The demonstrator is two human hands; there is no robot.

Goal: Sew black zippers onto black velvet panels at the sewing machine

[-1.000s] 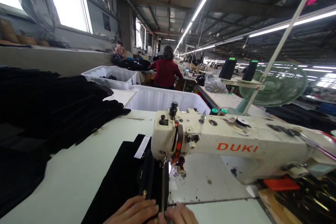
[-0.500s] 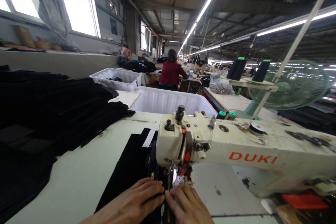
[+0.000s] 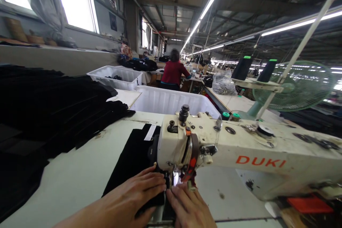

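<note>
Black fabric [image 3: 125, 160] lies flat under the head of a pale sewing machine [image 3: 256, 149] lettered DUKI. A white strip [image 3: 150, 132] lies on its far end. My left hand [image 3: 133, 194] rests on the fabric with fingers stretched out, left of the needle area. By those fingertips shows a small gold-coloured piece [image 3: 155, 164]. My right hand [image 3: 188, 205] lies just right of it, its fingers laid on a narrow dark edge in front of the presser foot; its thumb is hidden. A small lamp [image 3: 175, 177] lights the spot where the needle works.
Stacked black fabric pieces [image 3: 53, 114] cover the table's left side. Behind the machine stands a white plastic bin [image 3: 171, 101]; another bin [image 3: 114, 76] is farther left. Thread cones [image 3: 242, 68] and a green fan [image 3: 304, 85] stand right. A person in red [image 3: 173, 74] sits ahead.
The black fabric has slid a little away from me under the machine head, and its near edge now shows by my left hand. Both hands have moved slightly forward; the view has shifted a little.
</note>
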